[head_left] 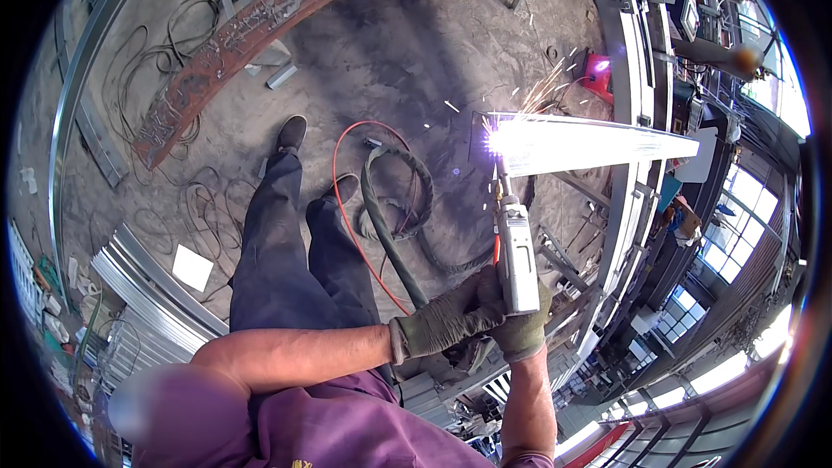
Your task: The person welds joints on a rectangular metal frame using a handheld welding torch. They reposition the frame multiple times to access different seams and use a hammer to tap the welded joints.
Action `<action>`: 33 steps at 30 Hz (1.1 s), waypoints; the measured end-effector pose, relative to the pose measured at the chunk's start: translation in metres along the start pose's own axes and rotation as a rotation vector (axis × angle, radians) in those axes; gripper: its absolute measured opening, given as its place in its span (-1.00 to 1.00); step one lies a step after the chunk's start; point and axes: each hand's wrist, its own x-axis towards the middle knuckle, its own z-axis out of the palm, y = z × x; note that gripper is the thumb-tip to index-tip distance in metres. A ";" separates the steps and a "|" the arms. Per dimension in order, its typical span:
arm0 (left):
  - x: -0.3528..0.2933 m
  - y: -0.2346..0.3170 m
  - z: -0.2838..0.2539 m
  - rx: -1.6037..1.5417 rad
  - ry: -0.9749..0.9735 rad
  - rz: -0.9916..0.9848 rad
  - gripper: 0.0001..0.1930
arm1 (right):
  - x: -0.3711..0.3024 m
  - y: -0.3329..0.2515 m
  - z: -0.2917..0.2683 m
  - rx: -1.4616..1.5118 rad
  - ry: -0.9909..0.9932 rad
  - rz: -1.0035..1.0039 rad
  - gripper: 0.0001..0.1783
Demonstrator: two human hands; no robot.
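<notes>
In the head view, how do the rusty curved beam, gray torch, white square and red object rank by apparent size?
1. Rusty curved beam
2. Gray torch, seemingly nearer the camera than the rest
3. White square and red object: too alike to rank

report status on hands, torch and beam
Right hand holds torch, left hand against it. Metal beam sparking at left end. Glare hides contact point.

From the hands [446, 321] the torch [517, 251] extends forward to the beam [598, 147], with the hose [382, 241] on its left
</notes>
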 end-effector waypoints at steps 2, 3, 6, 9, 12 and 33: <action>0.000 -0.005 -0.001 0.039 0.013 0.015 -0.03 | -0.001 -0.001 -0.002 0.031 -0.018 0.003 -0.77; -0.001 -0.006 -0.001 0.059 0.019 0.023 -0.03 | -0.001 -0.001 -0.002 0.031 -0.024 0.003 -0.78; -0.002 -0.007 -0.004 0.080 0.020 -0.059 -0.02 | -0.002 0.000 -0.001 0.017 -0.035 0.010 -0.77; -0.003 -0.010 -0.002 0.096 0.046 -0.008 0.00 | -0.005 0.002 0.000 0.033 -0.040 0.046 -0.77; -0.004 -0.009 0.002 0.070 0.057 0.037 -0.01 | -0.005 0.000 -0.001 0.001 -0.020 0.006 -0.77; -0.005 -0.017 0.003 0.004 0.018 0.004 -0.09 | -0.014 0.009 0.003 -0.053 0.017 -0.051 -0.75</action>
